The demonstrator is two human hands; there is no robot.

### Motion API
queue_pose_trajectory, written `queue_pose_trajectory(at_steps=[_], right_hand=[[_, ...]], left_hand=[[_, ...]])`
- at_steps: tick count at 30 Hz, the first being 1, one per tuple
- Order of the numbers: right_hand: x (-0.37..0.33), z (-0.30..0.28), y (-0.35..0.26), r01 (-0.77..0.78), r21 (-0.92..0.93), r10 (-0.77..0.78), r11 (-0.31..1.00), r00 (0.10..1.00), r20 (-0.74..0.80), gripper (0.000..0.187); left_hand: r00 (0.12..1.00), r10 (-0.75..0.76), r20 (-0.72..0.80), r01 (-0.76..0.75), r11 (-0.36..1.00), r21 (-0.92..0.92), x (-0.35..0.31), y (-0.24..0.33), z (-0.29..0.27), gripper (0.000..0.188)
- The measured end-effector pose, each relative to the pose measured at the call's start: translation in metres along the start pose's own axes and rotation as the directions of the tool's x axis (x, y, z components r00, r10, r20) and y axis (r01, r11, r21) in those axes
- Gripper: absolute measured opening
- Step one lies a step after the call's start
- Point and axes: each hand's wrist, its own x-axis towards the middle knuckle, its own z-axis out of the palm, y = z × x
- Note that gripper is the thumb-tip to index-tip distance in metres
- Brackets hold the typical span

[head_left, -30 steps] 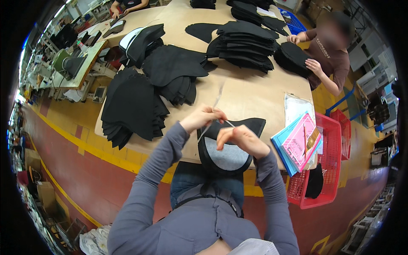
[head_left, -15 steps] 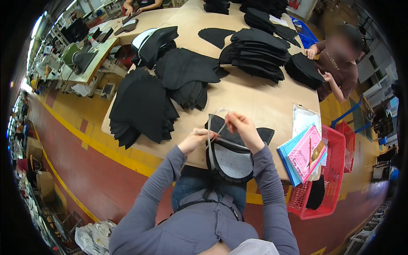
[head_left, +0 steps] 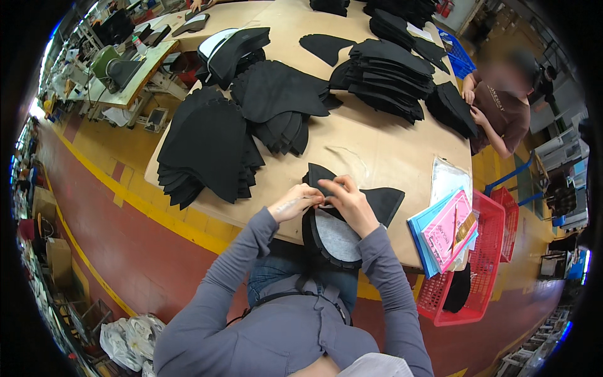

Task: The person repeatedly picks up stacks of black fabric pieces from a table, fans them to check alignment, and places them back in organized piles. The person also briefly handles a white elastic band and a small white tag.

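Observation:
A bundle of black shaped cut pieces (head_left: 384, 202) lies at the near table edge, partly over my lap. Its near part shows a rounded piece with a grey-white lining (head_left: 339, 235) and a notched black rim. Over the bundle, my left hand (head_left: 296, 202) is closed in a pinch. My right hand (head_left: 350, 206) meets it, thumb and fingers bent together at the same spot. A bit of pale strip shows between the fingertips; most of it is hidden by my fingers. Beyond the hands, a thin pale strip (head_left: 352, 155) curves loosely on the table.
Piles of black pieces (head_left: 202, 147) stand left and beyond (head_left: 389, 78). At right are pink and blue booklets (head_left: 447, 229) and a red plastic basket (head_left: 487, 276). Across the table, a person in a brown shirt (head_left: 502, 110) handles a black stack. A sewing machine (head_left: 116, 69) stands far left.
The strip's raised loop has come down, and a pale length now lies on the table. My right hand has lowered and moved closer to my left. The person at right has shifted their hands.

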Motion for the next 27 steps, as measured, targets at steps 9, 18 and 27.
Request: queue_pose_trajectory(at_steps=[9,18,27], right_hand=[[0.02,0.015,-0.022,-0.304,0.215,0.248,0.928,0.935,0.253,0.018],[-0.048,0.007,0.027,-0.526,0.3,0.522,0.796,0.847,0.101,0.023],[-0.027,0.001,-0.013,0.102,0.163,-0.118,0.981,0.989,0.094,0.011]], left_hand=[[0.827,0.182,-0.532,-0.049,0.966,0.254,-0.019,-0.011,0.017,0.016],[0.682,0.189,-0.706,0.135,0.917,0.376,-0.018,-0.046,0.056,0.023],[0.912,-0.41,-0.015,0.223,0.527,-0.82,-0.004,-0.005,0.035,0.027]])
